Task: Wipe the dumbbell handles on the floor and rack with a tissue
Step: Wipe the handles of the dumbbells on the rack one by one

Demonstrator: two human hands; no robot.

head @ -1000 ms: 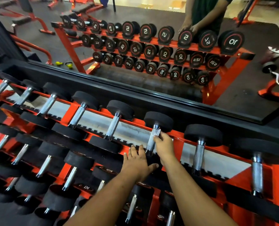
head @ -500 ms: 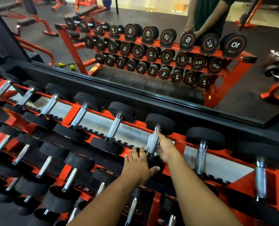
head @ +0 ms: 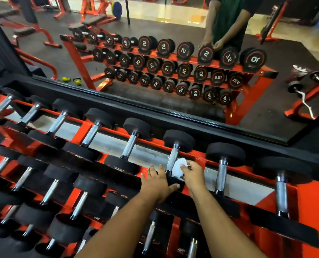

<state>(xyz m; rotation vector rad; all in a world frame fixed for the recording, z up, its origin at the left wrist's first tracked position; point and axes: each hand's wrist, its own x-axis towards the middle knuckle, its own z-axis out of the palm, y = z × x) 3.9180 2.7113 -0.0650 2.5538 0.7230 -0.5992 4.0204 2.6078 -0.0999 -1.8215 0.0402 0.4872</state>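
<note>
Hands: right hand (head: 192,174) pinches tissue (head: 178,167) against dumbbell handle (head: 173,157); left hand (head: 157,183) rests flat among neighbouring dumbbells (head: 130,144).

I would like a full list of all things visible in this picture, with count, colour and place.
dumbbells: many, black heads with chrome handles, in rows on the near rack
rack: one, red, across the foreground
tissue: one, white, against a top-row handle
mirror: one, behind the rack, reflecting rack, benches and person
kettlebells: two, yellow, on the floor in the reflection
curl bar: one, chrome, far right
left hand: flat on a dumbbell head
right hand: holds the tissue
</note>
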